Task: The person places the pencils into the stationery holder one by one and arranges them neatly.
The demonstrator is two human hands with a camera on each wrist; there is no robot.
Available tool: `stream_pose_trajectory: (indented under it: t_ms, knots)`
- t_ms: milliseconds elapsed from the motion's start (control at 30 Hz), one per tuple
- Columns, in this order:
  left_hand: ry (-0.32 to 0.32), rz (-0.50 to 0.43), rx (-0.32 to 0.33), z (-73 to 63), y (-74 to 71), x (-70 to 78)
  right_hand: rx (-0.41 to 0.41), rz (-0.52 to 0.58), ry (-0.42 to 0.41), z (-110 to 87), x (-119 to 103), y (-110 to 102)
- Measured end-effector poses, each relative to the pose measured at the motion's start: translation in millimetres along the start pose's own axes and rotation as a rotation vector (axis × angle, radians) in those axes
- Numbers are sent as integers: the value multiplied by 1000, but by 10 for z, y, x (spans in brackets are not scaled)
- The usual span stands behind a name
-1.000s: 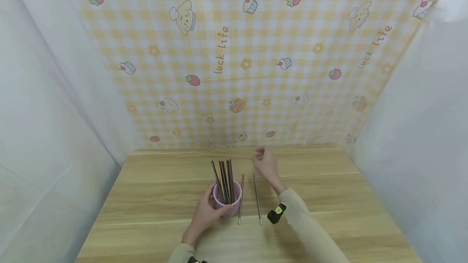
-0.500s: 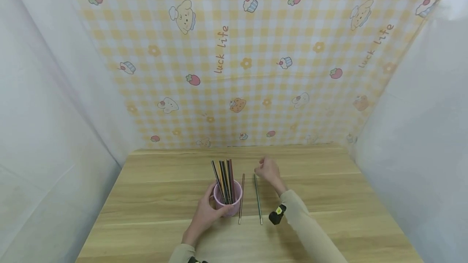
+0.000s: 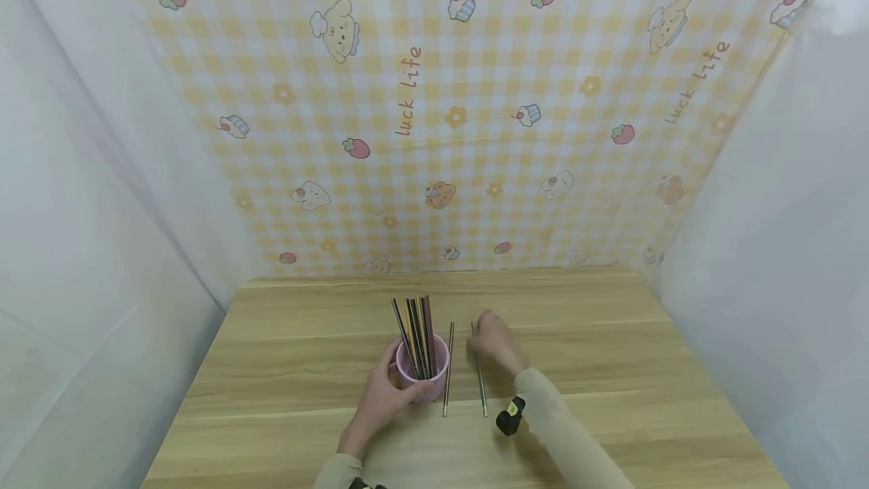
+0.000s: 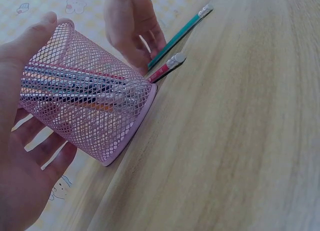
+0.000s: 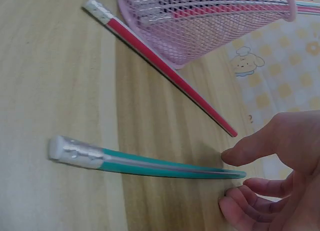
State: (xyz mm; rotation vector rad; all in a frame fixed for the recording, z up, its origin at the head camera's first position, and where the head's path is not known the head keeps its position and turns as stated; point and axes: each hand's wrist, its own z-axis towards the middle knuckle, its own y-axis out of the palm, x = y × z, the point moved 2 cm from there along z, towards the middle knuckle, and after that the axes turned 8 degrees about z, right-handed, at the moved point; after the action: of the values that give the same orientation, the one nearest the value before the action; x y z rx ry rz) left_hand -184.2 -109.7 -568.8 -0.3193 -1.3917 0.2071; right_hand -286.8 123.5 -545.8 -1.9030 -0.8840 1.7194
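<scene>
A pink wire-mesh pencil cup point(image 3: 434, 389) stands upright with several pencils point(image 3: 425, 323) in it. My left hand point(image 3: 380, 402) holds the cup from its left, thumb across the near side and fingers round behind. To the right of the cup a green pencil point(image 5: 145, 165) with a white eraser lies on the table. My right hand point(image 3: 498, 342) is at this pencil's far end, its thumb and curved fingers spread apart on either side in the right wrist view. Between cup and green pencil lies a red pencil point(image 5: 165, 72), also eraser end toward me.
Everything stands on a wood-grain table point(image 3: 597, 398). A yellow checked cloth point(image 3: 441, 157) with cartoon prints hangs at the back. White sheets point(image 3: 767, 247) close off both sides.
My right hand has come from beyond the green pencil back toward me, down to its far end. The left hand and cup have stayed still.
</scene>
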Motion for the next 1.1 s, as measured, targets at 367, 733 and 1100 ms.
stream_pose_trajectory:
  t_ms: [367,733,1100]
  knots:
    - [11,12,10,7,-4,3,-2,-4,-24,-22,14,41]
    - [7,8,8,-6,-4,-12,46,17,-46,-8,6,-17]
    - [3,1,7,4,5,-13,123,197,-186,-76,-221,-216]
